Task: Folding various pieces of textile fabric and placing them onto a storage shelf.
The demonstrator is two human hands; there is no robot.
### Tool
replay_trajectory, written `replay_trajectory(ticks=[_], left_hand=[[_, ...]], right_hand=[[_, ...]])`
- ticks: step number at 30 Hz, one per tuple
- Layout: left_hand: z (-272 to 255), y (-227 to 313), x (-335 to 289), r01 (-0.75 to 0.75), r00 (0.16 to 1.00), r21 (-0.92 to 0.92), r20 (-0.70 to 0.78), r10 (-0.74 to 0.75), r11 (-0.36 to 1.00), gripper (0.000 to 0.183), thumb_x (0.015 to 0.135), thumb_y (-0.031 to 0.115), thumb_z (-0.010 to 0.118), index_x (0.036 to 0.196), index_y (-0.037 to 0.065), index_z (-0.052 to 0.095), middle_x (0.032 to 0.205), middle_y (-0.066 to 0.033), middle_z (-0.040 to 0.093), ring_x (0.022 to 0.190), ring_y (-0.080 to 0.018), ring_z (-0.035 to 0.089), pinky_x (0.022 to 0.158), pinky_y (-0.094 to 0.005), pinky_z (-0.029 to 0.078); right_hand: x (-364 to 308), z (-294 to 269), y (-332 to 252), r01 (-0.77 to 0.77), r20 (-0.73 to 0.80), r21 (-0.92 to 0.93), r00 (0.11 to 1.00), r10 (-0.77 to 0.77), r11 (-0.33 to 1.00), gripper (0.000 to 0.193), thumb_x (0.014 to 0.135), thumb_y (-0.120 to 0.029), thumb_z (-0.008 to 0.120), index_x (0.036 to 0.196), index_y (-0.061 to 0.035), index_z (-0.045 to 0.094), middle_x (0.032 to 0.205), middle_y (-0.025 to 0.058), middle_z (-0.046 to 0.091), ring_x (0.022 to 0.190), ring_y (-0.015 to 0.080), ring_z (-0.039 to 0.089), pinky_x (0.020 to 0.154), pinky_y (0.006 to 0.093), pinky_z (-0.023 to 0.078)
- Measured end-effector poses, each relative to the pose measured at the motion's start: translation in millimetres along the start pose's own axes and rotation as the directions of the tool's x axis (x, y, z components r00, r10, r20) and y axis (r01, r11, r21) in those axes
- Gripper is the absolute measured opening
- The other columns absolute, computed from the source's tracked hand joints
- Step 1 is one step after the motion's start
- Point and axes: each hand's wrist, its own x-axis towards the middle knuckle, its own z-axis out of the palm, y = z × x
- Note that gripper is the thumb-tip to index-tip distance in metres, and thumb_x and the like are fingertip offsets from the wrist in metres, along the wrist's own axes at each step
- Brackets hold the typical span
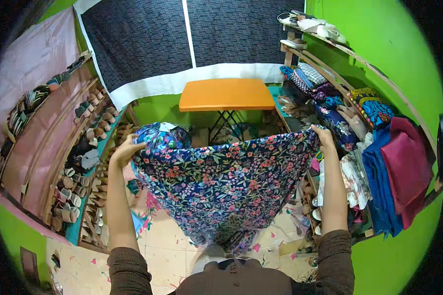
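Observation:
A dark blue floral cloth [226, 182] hangs spread between my two raised hands, its upper edge pulled nearly straight and its lower part drooping toward my body. At the cloth's upper left corner, my left hand [125, 151] is closed on the edge. My right hand [323, 136] pinches the upper right corner, higher and farther out. Behind the left end of the cloth shows a bundle of blue and purple patterned fabric [162, 136]; what it rests on is hidden. Both forearms reach forward in pushed-up brown sleeves.
Ahead stands an orange folding table [226, 94] on black crossed legs. Shelves of shoes [69, 196] line the left side. Folded fabrics fill the right-hand shelf, with a blue cloth [381, 182] and a maroon cloth [409, 167] hanging over it. Fabric scraps dot the tiled floor [167, 255].

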Motion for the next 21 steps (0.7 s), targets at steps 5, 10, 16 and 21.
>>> replay_trajectory(ticks=[5,10,16,21], left_hand=[[16,5,33,-0.123,0.98,-0.381,0.1,0.174,0.916,0.066,0.068,-0.004,0.056,0.128,0.004,0.028,0.103,-0.009,0.049,0.067,-0.0113,0.044,0.058,-0.0231,0.04],[28,-14,105,-0.481,0.874,0.198,0.039,0.484,0.854,0.048,0.064,-0.008,0.046,0.111,0.002,0.051,0.104,-0.0114,0.052,0.09,-0.0189,0.051,0.077,-0.0279,0.042],[64,-7,201,-0.466,0.822,0.505,-0.057,0.567,0.726,0.02,0.07,0.0,0.059,0.09,0.001,0.061,0.087,-0.0182,0.055,0.082,-0.0329,0.055,0.072,-0.038,0.044],[107,8,265,-0.503,0.763,0.469,-0.155,0.628,0.726,0.018,0.073,0.0,0.057,0.09,0.004,0.061,0.085,-0.0171,0.053,0.08,-0.0338,0.053,0.07,-0.0386,0.043]], right_hand=[[52,15,-5,0.014,-0.202,-0.054,0.979,-0.025,0.998,0.009,0.075,-0.01,0.063,0.073,-0.0015,0.061,0.072,0.0057,0.061,0.062,0.0152,0.058,0.058,0.0293,0.045],[101,62,-12,0.159,-0.073,0.121,0.986,-0.151,0.98,0.01,0.073,-0.008,0.064,0.067,-0.0017,0.059,0.074,0.0055,0.061,0.066,0.0146,0.056,0.066,0.0302,0.043],[181,85,-6,0.269,-0.104,0.12,0.961,-0.257,0.956,0.003,0.074,-0.004,0.061,0.075,-0.0009,0.062,0.074,0.0043,0.063,0.06,0.0133,0.058,0.058,0.0276,0.046],[224,147,-4,0.203,-0.079,-0.039,0.975,-0.205,0.978,0.006,0.074,-0.007,0.062,0.077,-0.0008,0.063,0.072,0.0022,0.061,0.061,0.0117,0.056,0.056,0.0269,0.043]])
